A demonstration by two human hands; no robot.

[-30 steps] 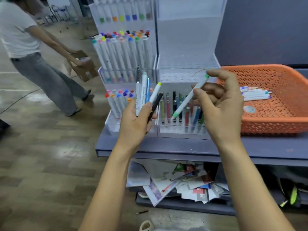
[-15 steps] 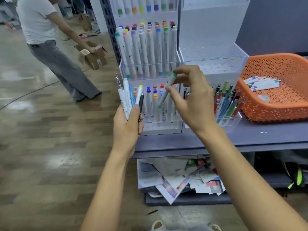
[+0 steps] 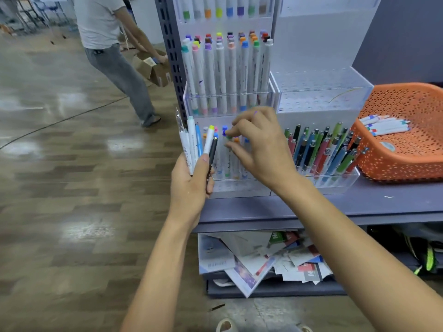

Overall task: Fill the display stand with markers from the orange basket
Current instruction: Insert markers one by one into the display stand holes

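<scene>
My left hand (image 3: 191, 185) grips a bunch of markers and pens (image 3: 197, 143) upright, just left of the clear display stand (image 3: 230, 101). My right hand (image 3: 259, 147) pinches the top of a green-capped marker (image 3: 227, 159) that stands in the stand's bottom left tier among other markers. The tier above is full of white markers with coloured caps. The orange basket (image 3: 407, 161) sits at the right on the shelf with several white markers (image 3: 386, 125) lying in it.
A second clear stand (image 3: 321, 149) with coloured pens is between the marker stand and the basket. The grey shelf (image 3: 359, 204) bears them all. Loose papers (image 3: 263, 259) lie on the lower shelf. A person with a cardboard box (image 3: 153, 68) stands back left.
My right hand has carried the green-capped marker from the pen stand leftward and down into the bottom left tier. The view shifted left; my left hand kept its bunch.
</scene>
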